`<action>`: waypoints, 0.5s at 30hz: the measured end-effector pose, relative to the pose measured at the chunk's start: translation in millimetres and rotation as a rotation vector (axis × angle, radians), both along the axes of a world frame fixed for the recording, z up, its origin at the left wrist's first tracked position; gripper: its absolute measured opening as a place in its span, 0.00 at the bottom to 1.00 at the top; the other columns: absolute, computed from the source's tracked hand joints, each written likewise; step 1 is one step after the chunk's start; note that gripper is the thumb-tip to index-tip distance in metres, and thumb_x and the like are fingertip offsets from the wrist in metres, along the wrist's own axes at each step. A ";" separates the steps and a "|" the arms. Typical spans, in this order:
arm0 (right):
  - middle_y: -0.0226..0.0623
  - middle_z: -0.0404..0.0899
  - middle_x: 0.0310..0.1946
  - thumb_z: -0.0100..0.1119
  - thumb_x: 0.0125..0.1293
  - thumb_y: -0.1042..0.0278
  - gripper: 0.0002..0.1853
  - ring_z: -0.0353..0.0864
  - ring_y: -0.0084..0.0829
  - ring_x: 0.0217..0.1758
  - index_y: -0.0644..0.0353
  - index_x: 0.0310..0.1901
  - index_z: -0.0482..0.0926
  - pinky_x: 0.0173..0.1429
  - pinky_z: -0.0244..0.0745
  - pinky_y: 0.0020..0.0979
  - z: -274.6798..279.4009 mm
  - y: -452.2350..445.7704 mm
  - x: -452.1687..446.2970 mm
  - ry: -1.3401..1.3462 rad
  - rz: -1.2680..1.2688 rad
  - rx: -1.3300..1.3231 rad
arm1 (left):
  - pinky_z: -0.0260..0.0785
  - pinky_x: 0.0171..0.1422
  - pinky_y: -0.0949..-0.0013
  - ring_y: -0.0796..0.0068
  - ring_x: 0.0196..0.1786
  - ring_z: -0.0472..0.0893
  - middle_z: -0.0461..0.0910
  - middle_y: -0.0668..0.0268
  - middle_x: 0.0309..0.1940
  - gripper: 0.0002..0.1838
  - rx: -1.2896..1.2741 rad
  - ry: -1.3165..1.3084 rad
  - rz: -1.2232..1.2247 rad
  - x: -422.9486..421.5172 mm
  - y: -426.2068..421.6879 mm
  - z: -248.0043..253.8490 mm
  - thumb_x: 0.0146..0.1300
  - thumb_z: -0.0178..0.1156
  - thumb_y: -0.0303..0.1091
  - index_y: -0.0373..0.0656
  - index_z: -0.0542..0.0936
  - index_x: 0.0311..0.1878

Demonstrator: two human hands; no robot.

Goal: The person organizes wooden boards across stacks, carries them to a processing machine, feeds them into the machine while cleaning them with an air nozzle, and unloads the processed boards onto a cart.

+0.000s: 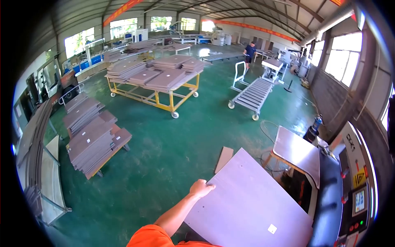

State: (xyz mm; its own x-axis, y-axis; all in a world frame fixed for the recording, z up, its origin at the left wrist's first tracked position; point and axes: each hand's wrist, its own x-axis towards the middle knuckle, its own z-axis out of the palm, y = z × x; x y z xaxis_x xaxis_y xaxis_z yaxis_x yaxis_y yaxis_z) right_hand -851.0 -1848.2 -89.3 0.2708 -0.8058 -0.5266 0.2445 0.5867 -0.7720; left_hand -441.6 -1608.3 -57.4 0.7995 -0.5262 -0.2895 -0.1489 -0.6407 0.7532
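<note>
On my feed from the head camera, the orange sleeve (150, 237) enters at bottom centre, leading to the left hand (200, 188), which is clamped on the left edge of a large grey panel (251, 197). That panel fills the lower centre and lower right, slanting, with a white label (272, 229) near its bottom. I can't see the right hand, so I can't tell its grip. At the lower right I have a machine's touchscreen (359, 201); just above the panel's top corner lies a narrow board (224, 159), with a pale-topped table (298, 150) to its right. Farther out, stacked boards (92, 142) sit at the left, a loaded yellow-framed cart (171, 99) at upper centre-left, a roller conveyor (253, 94) at upper right of centre, and beyond it a person in dark clothing (249, 51).
</note>
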 end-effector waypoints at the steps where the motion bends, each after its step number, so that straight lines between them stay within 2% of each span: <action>1: 0.26 0.68 0.18 0.53 0.65 0.60 0.09 0.66 0.26 0.20 0.50 0.28 0.74 0.22 0.64 0.30 4.2 -2.3 24.6 -0.019 -0.016 0.016 | 0.75 0.43 0.56 0.53 0.40 0.84 0.84 0.52 0.33 0.28 0.007 0.002 0.014 25.2 6.3 9.8 0.50 0.66 0.58 0.37 0.84 0.35; 4: 0.25 0.66 0.17 0.54 0.65 0.60 0.10 0.65 0.25 0.19 0.50 0.27 0.73 0.21 0.63 0.30 8.0 -11.9 89.0 -0.078 -0.080 0.074 | 0.73 0.39 0.57 0.57 0.35 0.84 0.83 0.53 0.29 0.26 -0.068 0.015 0.065 94.6 17.5 26.6 0.52 0.66 0.56 0.36 0.83 0.33; 7: 0.25 0.65 0.16 0.54 0.64 0.60 0.10 0.64 0.25 0.18 0.50 0.25 0.72 0.20 0.61 0.29 -6.4 -21.4 145.8 -0.120 -0.155 0.150 | 0.69 0.34 0.62 0.66 0.29 0.81 0.82 0.59 0.24 0.22 -0.254 0.021 0.184 164.8 19.6 18.1 0.54 0.67 0.50 0.35 0.83 0.32; 10: 0.24 0.64 0.15 0.55 0.63 0.61 0.11 0.63 0.24 0.17 0.49 0.23 0.71 0.19 0.60 0.29 -35.7 -43.6 212.4 -0.140 -0.206 0.231 | 0.67 0.33 0.67 0.76 0.28 0.77 0.81 0.64 0.23 0.17 -0.471 0.077 0.304 245.4 13.2 2.4 0.55 0.68 0.43 0.34 0.84 0.34; 12: 0.24 0.63 0.15 0.56 0.62 0.61 0.12 0.62 0.24 0.16 0.49 0.22 0.70 0.19 0.59 0.29 -52.8 -70.6 261.1 -0.136 -0.229 0.289 | 0.66 0.34 0.70 0.81 0.29 0.75 0.80 0.67 0.23 0.15 -0.489 0.079 0.373 300.5 11.6 11.0 0.54 0.69 0.39 0.34 0.84 0.36; 15: 0.23 0.61 0.14 0.56 0.61 0.61 0.13 0.61 0.23 0.16 0.49 0.21 0.69 0.18 0.58 0.28 -64.5 -127.4 349.4 -0.130 -0.231 0.378 | 0.67 0.37 0.73 0.81 0.32 0.76 0.81 0.68 0.27 0.13 -0.595 0.028 0.503 386.3 5.8 29.6 0.54 0.69 0.34 0.31 0.84 0.35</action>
State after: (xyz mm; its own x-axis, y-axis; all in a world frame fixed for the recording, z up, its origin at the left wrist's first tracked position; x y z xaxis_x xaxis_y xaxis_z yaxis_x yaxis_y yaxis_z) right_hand -501.6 -1975.7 -153.7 0.1898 -0.6110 -0.7685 0.4824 0.7398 -0.4691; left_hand -55.3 -1602.5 -27.9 0.9799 -0.1753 -0.0957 0.0765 -0.1131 0.9906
